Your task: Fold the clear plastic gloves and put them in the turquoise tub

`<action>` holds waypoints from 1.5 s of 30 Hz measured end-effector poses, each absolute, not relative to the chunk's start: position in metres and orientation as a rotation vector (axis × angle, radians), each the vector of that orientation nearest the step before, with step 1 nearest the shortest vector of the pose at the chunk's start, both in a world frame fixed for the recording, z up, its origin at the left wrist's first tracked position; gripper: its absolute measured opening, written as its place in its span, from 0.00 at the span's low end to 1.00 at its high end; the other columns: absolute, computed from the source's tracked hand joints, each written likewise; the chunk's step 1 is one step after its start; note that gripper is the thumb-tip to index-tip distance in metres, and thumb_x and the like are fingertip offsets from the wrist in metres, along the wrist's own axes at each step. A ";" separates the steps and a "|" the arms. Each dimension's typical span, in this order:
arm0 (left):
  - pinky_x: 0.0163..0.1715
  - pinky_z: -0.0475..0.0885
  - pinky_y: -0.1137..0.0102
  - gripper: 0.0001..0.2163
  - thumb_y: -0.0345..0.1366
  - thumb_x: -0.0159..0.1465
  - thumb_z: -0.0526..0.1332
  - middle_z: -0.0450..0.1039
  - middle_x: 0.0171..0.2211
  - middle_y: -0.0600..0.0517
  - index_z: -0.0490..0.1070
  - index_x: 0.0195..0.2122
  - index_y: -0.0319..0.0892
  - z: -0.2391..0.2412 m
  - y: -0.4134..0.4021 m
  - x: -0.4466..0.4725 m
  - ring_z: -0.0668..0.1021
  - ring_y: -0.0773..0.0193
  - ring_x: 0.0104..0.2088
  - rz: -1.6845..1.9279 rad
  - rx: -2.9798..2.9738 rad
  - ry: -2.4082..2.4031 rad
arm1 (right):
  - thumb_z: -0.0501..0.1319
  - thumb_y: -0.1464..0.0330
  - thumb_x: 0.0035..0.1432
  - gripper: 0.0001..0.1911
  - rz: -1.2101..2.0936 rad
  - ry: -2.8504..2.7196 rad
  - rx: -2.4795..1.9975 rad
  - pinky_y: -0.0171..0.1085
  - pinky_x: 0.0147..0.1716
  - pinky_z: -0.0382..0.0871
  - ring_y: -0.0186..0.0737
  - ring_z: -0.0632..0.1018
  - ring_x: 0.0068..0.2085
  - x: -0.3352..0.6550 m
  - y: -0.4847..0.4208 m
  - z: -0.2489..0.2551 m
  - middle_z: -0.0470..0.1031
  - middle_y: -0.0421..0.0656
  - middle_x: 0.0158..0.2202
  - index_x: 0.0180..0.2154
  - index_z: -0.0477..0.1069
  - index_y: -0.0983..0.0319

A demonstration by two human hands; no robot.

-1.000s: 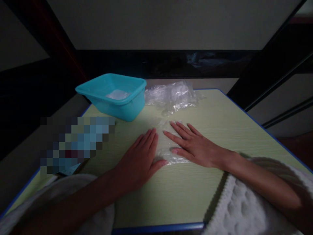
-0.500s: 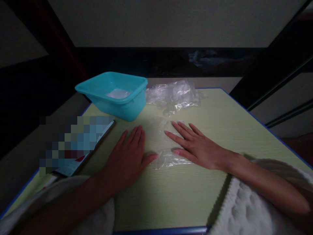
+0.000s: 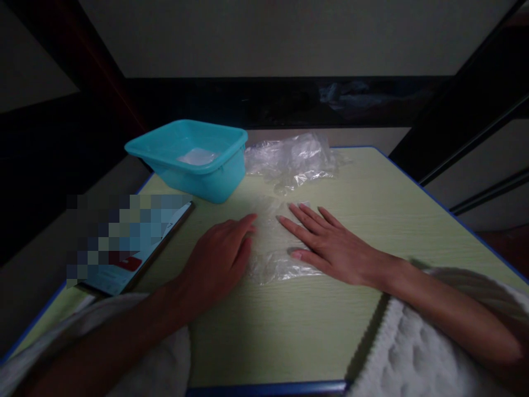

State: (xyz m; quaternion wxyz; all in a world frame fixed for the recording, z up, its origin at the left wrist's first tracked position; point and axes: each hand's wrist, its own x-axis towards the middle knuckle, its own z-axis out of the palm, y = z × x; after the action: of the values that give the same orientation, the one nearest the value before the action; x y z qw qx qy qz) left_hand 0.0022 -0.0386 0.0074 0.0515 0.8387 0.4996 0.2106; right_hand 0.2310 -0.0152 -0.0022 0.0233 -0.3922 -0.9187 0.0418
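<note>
A clear plastic bag [image 3: 270, 234] lies flat on the pale wooden table [image 3: 273, 336]. At its left edge my left hand [image 3: 221, 253] is turned on its side. The fingers are bent, and thumb and fingertips close on the bag's edge. My right hand [image 3: 326, 242] rests palm down on the right part of the bag, with fingers spread and stretched out. Part of the bag is hidden under that hand.
A turquoise plastic basin [image 3: 223, 179] stands at the back left with something whitish inside. Crumpled clear plastic bags [image 3: 301, 157] lie beside it at the back. A phone [image 3: 144, 248], partly blurred out, lies at the left. The table has a blue edge.
My left hand has turned from lying flat to standing on its side, its fingers bending in at the bag's left edge. My right hand stays in place on the bag.
</note>
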 end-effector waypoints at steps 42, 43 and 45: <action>0.39 0.73 0.59 0.14 0.28 0.60 0.49 0.77 0.38 0.46 0.68 0.45 0.38 0.009 -0.038 0.002 0.78 0.56 0.37 0.635 2.596 1.555 | 0.57 0.67 0.57 0.15 0.035 -3.049 -0.676 0.42 0.41 0.69 0.44 0.74 0.39 0.250 -0.025 0.042 0.75 0.48 0.39 0.45 0.71 0.65; 0.39 0.73 0.59 0.14 0.28 0.60 0.49 0.77 0.38 0.46 0.68 0.45 0.37 0.009 -0.038 0.002 0.78 0.56 0.37 0.641 2.604 1.553 | 0.56 0.68 0.57 0.14 0.000 -3.052 -0.662 0.42 0.40 0.69 0.44 0.74 0.38 0.249 -0.026 0.040 0.75 0.48 0.38 0.44 0.71 0.65; 0.39 0.73 0.60 0.14 0.28 0.60 0.50 0.77 0.37 0.46 0.68 0.45 0.37 0.008 -0.038 0.002 0.78 0.56 0.37 0.653 2.625 1.553 | 0.55 0.70 0.57 0.13 -0.048 -3.050 -0.632 0.42 0.38 0.69 0.44 0.73 0.36 0.248 -0.026 0.038 0.74 0.47 0.36 0.42 0.71 0.66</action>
State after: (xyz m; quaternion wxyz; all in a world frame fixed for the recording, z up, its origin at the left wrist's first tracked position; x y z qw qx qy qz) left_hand 0.0022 -0.0378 0.0076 0.0113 0.8415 0.4978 0.2094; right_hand 0.2478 -0.0260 0.0379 0.0131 -0.2027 -0.9790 -0.0155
